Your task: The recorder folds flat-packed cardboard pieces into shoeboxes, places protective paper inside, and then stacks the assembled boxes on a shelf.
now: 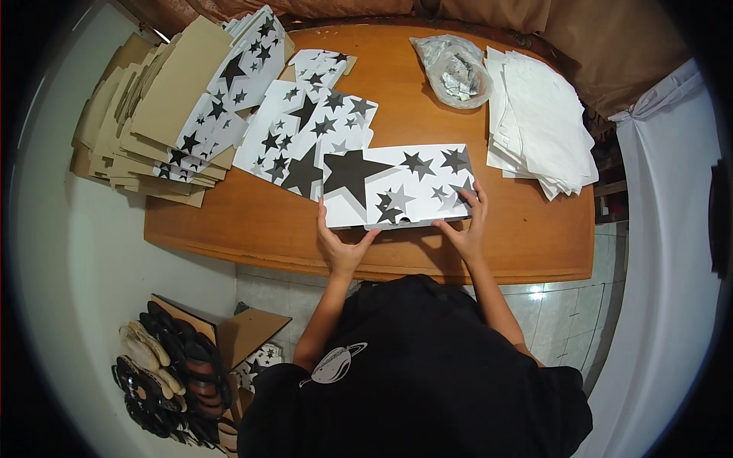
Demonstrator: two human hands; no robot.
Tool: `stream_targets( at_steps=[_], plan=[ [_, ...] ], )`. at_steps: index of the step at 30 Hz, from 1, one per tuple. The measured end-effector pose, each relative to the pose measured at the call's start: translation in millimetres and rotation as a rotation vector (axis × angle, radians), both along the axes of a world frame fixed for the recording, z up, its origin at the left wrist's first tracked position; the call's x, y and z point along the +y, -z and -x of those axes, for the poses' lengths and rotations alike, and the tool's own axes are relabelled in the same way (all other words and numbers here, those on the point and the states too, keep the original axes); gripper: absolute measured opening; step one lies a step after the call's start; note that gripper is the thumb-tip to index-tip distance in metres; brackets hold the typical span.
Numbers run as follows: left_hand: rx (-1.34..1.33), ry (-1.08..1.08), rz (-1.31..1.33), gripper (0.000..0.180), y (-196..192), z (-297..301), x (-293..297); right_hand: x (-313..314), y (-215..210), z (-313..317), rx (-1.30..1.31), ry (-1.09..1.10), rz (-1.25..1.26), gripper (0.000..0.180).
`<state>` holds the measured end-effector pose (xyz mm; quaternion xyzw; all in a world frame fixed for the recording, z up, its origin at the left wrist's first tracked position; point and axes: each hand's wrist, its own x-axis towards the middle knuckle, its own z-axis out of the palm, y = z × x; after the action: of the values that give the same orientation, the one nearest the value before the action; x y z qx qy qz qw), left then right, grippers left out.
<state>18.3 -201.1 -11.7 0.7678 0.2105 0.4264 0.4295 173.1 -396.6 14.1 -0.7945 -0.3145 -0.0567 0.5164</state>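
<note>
Flat star-printed card (397,187) lies at the table's (527,244) near edge, the left hand (341,246) pinching its lower left rim and the right hand (467,225) with fingers curled over the right corner. It looks not yet folded, with more glossy star sheets (305,137) just behind. Beyond, a tall stack of brown-backed blanks (164,114) left; soft white paper (538,122) and a crinkly plastic bag (452,70) right.

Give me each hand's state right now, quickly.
Left hand: gripping the lower left edge of the star-printed cardboard sheet.
Right hand: gripping the same sheet's lower right edge.
</note>
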Motion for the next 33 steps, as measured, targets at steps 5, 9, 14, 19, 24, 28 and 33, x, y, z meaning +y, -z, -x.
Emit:
stream_targets(
  at_steps=[5,9,14,19,24,28,33],
  plan=[
    [0.043,-0.143,-0.086,0.095,-2.0,-5.7,-4.2,1.6,-7.6,0.6,0.014,0.013,-0.003,0.072],
    [0.078,-0.207,-0.041,0.095,-0.4,-9.2,-10.2,3.1,-1.4,-2.0,-0.006,0.064,0.039,0.064],
    [0.178,-0.276,0.098,0.091,-4.8,-8.9,-15.4,5.7,-2.5,-1.5,0.014,0.076,0.023,0.06],
    [0.199,-0.277,-0.018,0.092,-8.5,-9.7,-13.5,5.7,0.0,-1.9,0.02,0.069,0.022,0.059],
    [0.256,-0.244,-0.011,0.094,-10.3,-5.8,-13.6,0.6,-1.1,-4.9,-0.008,0.02,0.054,0.058],
    [0.21,-0.224,-0.048,0.095,-5.8,-5.3,-12.7,1.1,-7.5,-4.3,0.085,-0.016,-0.001,0.05],
    [0.33,-0.256,-0.143,0.095,-19.0,0.4,-15.7,-8.1,-5.6,-5.8,-0.14,0.067,0.288,0.047]
  ],
)
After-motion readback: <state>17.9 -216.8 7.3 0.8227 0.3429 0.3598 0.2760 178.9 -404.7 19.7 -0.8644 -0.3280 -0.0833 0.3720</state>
